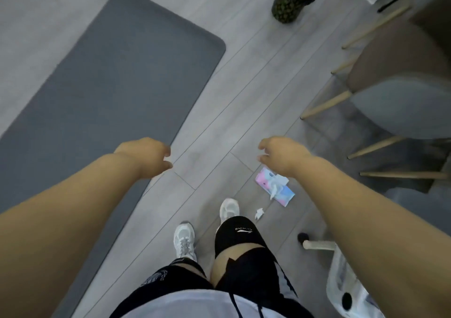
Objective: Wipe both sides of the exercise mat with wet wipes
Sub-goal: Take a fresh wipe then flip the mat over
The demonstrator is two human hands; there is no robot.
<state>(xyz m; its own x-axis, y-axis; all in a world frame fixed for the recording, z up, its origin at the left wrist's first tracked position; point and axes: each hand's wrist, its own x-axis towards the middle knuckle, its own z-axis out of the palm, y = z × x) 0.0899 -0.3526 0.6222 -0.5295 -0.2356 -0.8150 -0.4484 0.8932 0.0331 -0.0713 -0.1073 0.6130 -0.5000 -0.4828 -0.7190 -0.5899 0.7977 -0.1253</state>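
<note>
Where I see the hands: both held out ahead in the air above the floor [244, 86], arms bare.
Left hand [146, 155]: fingers loosely curled, nothing in them; on my feed it overlaps the near long edge of the exercise mat [109, 86], and I can make out no contact.
Right hand [283, 156]: fingers slack and half curled, holding nothing; it hangs over the wet wipes pack [275, 189] without touching it.
Wet wipes pack: pink and blue, flat on the floor, one white wipe sticking out of its opening.
Crumpled scrap [259, 213]: small white wad on the floor between the pack and the right shoe [229, 209].
Feet: right shoe and left shoe [183, 239], both white, on the planks beside the mat, not on it.
Exercise mat: grey, spread flat on the floor to my left, running away from me.
Bin [292, 0]: dark patterned cylinder beyond the mat's far corner, white material inside.
Chairs [402, 110]: at my right, pale wooden legs crowding the floor near the pack.
Lower right: white object [341, 281] with a black-tipped post; I cannot tell what it is.
</note>
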